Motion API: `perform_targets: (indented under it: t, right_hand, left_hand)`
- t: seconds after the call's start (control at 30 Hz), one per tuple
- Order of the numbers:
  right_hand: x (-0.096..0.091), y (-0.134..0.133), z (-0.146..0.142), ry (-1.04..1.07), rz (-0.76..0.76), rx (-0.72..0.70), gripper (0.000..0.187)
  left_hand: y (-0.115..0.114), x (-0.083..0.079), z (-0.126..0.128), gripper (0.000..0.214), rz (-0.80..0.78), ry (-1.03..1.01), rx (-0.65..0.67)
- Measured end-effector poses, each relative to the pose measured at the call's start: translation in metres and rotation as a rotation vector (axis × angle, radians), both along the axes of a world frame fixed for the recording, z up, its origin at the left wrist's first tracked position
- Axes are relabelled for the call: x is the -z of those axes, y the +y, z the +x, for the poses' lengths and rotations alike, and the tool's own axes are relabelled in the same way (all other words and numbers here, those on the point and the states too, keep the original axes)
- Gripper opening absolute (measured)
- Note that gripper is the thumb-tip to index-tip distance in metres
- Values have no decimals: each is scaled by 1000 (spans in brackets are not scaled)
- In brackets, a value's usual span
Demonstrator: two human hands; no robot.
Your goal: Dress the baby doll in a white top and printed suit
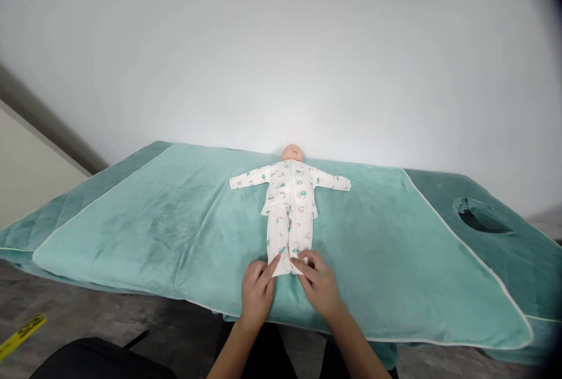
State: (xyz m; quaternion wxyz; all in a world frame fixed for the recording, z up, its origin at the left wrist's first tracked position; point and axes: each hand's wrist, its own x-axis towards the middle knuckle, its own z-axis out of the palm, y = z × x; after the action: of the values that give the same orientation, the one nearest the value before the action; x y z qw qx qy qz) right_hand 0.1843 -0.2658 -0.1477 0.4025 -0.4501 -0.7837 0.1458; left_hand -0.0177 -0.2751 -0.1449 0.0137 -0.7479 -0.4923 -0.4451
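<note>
A baby doll (292, 153) lies on its back in the middle of the bed, head toward the wall, arms stretched out sideways. It wears a white printed long-sleeved top (290, 184) and matching trousers (278, 232). The sleeves cover its hands and the trouser legs lie straight toward me. At the left cuff, my left hand (257, 291) pinches the hem with its thumb and forefinger, the other fingers curled. My right hand (320, 286) has its fingertips closed on the right cuff. The doll's feet are hidden by the fabric.
A light green plush cover (395, 262) with white piping lies over a darker green padded bed (443, 191). Toward the right end is a face hole (483, 218). A white wall (281, 68) stands behind. Below left are a black chair (96, 361) and yellow floor tape (21, 335).
</note>
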Motion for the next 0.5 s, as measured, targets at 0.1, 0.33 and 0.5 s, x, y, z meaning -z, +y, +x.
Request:
perform_targets:
  t: [0.1, 0.33, 0.5]
  right_hand:
    - [-3, -11, 4, 71, -55, -34, 42]
    - [-14, 29, 44, 600, -445, -119, 25]
    - [-35, 115, 45, 1220, -490, 151, 30]
  left_hand:
    - [-6, 1, -5, 54, 8, -15, 29]
    - [0, -10, -42, 37, -213, -171, 105]
    - [99, -22, -38, 43, -358, -538, -57]
